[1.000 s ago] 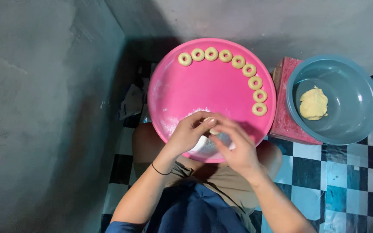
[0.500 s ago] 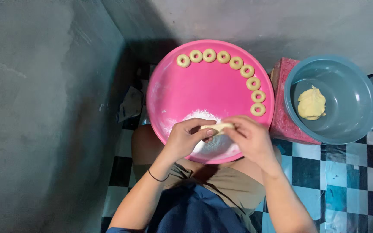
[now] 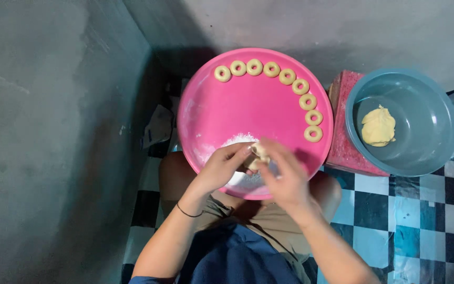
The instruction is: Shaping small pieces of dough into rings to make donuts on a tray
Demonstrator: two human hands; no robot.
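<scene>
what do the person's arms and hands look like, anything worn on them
Both forearms are bare, with no sleeves reaching the wrists. The left hand has a thin dark band around its wrist. The right hand shows no ring, watch or glove. A bit of blue fabric shows at the left upper arm, at the bottom edge of the picture.

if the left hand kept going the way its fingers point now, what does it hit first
The left hand points toward the right hand, with a small dough piece pinched between their fingertips. So it would meet that dough, then the right hand's fingers, above the floured patch of the pink tray. Depth is hard to judge.
</scene>
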